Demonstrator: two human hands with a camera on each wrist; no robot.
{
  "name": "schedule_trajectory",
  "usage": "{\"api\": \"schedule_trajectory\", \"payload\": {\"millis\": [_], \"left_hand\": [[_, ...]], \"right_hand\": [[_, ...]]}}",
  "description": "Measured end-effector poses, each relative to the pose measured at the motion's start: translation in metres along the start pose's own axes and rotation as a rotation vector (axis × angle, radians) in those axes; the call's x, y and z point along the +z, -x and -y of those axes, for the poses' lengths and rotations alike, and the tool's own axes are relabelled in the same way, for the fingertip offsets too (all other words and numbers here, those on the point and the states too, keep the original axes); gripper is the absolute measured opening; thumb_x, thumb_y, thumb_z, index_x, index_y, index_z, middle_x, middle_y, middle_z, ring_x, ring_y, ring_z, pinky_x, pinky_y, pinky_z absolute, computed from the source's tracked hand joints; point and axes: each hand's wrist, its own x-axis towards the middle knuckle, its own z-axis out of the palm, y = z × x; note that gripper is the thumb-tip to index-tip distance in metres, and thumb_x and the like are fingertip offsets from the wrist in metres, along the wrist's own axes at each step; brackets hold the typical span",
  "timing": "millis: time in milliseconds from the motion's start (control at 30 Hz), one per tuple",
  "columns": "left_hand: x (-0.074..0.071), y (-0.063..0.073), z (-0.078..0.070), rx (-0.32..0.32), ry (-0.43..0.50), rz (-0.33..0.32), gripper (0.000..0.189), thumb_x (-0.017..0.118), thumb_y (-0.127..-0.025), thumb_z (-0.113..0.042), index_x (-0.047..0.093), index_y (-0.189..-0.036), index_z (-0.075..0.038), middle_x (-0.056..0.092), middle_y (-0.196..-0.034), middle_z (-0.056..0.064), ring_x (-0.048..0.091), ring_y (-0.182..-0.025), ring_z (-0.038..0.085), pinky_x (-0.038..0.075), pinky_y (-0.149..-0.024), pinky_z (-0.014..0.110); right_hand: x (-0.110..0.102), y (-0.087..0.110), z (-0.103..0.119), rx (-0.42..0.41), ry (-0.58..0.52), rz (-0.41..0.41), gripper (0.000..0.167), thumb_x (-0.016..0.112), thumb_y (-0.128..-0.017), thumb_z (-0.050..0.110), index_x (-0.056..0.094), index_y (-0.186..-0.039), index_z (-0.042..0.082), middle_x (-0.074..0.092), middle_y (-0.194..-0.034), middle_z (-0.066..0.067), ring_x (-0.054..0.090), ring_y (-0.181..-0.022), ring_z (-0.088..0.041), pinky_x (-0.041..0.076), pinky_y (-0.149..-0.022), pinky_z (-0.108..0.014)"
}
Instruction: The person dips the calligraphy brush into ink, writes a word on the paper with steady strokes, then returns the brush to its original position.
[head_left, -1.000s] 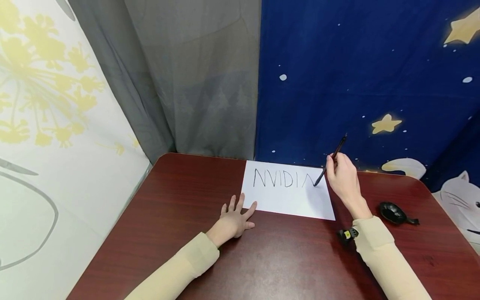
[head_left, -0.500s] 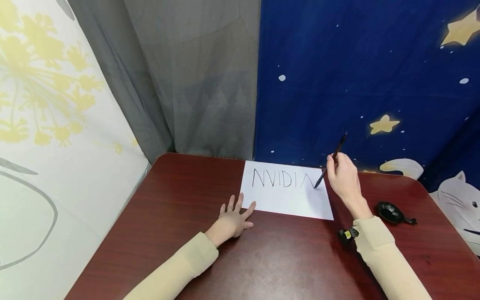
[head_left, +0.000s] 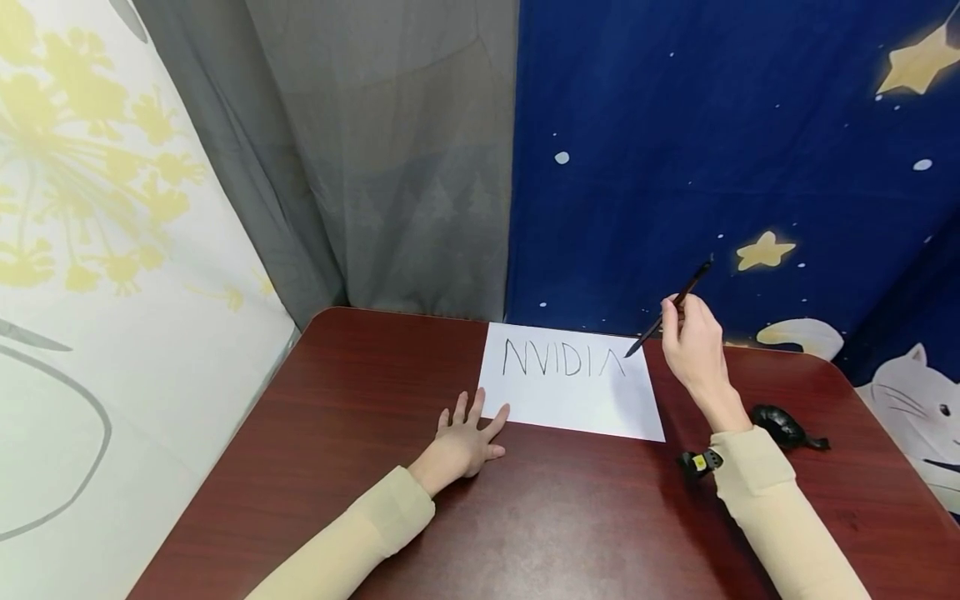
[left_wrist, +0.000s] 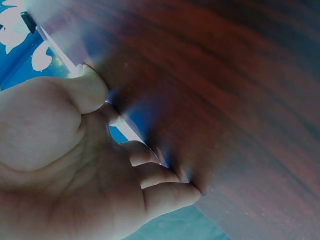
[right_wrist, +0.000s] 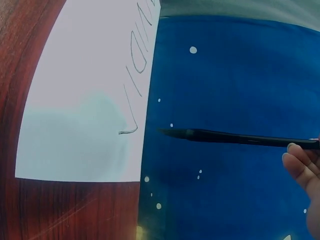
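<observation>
A white sheet of paper (head_left: 570, 408) lies at the table's far edge, with thin dark handwriting near its top reading NVIDI and an inverted V. My right hand (head_left: 696, 354) pinches a dark ink brush (head_left: 647, 335). In the head view the brush tip overlaps the sheet near its top right corner; in the right wrist view the tip (right_wrist: 172, 132) shows raised off the writing. With fingers spread, my left hand (head_left: 461, 446) rests on the table, its fingertips at the sheet's lower left corner. Its palm (left_wrist: 65, 165) shows in the left wrist view.
A small black dish (head_left: 780, 423) stands on the table to the right, partly behind the right sleeve (head_left: 757, 467). The reddish-brown table (head_left: 570, 517) ends at a grey curtain (head_left: 412, 208) and a blue starry curtain (head_left: 637, 208).
The right hand has lifted a little and shifted right, and the brush leans flatter, its tip raised from the foot of the last letter's right stroke. My left hand stays in place.
</observation>
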Motion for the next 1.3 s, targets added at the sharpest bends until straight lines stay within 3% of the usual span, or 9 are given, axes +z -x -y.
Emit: {"api": "schedule_trajectory", "payload": {"millis": [167,367,533,700,933,1300], "left_hand": [[0.003,-0.004,0.001,-0.002,0.003,0.005,0.066,0.038,-0.105,-0.050,0.008,-0.163,-0.039,-0.008,-0.170,0.006,-0.005,-0.155,0.031,0.012,-0.121,0.051],[-0.002,0.003,-0.001,-0.001,0.004,-0.007,0.065,0.039,-0.105,-0.050,0.012,-0.163,-0.038,-0.003,-0.170,0.006,-0.001,-0.155,0.031,0.015,-0.121,0.051],[-0.004,0.004,-0.002,0.001,-0.009,-0.013,0.065,0.040,-0.105,-0.049,0.012,-0.163,-0.038,-0.002,-0.170,0.007,0.000,-0.155,0.032,0.016,-0.120,0.051],[0.002,-0.004,0.001,0.001,-0.014,-0.013,0.066,0.039,-0.105,-0.050,0.008,-0.163,-0.040,-0.006,-0.170,0.006,-0.002,-0.155,0.031,0.015,-0.121,0.051],[0.011,-0.013,0.005,0.018,-0.027,-0.011,0.066,0.035,-0.106,-0.051,0.005,-0.163,-0.040,-0.011,-0.169,0.007,-0.007,-0.154,0.032,0.013,-0.121,0.052],[-0.004,0.004,-0.001,0.000,-0.034,-0.006,0.065,0.037,-0.105,-0.050,0.010,-0.163,-0.039,-0.004,-0.170,0.006,-0.001,-0.155,0.030,0.016,-0.121,0.049]], "right_hand": [[0.004,0.000,0.000,0.019,-0.025,0.009,0.023,0.049,-0.107,0.008,0.058,-0.105,-0.013,0.058,-0.088,-0.025,0.059,-0.079,-0.038,0.045,-0.068,-0.046],[0.007,0.002,0.001,0.055,-0.055,0.043,0.024,0.048,-0.107,0.007,0.058,-0.107,-0.014,0.060,-0.091,-0.026,0.064,-0.079,-0.039,0.049,-0.069,-0.048],[0.009,0.005,0.002,0.094,-0.063,0.090,0.025,0.045,-0.108,0.009,0.058,-0.110,-0.013,0.060,-0.094,-0.025,0.065,-0.079,-0.038,0.046,-0.070,-0.030],[0.010,0.007,0.002,0.107,-0.075,0.117,0.026,0.043,-0.109,0.009,0.057,-0.111,-0.013,0.060,-0.095,-0.025,0.066,-0.078,-0.038,0.038,-0.069,-0.012],[0.016,0.009,0.000,0.114,-0.095,0.129,0.025,0.043,-0.109,0.008,0.057,-0.112,-0.012,0.061,-0.100,-0.026,0.066,-0.077,-0.039,0.038,-0.068,-0.011],[0.022,0.013,-0.002,0.085,-0.112,0.112,0.024,0.043,-0.108,0.006,0.057,-0.111,-0.014,0.061,-0.099,-0.027,0.065,-0.075,-0.038,0.037,-0.068,-0.006]]}}
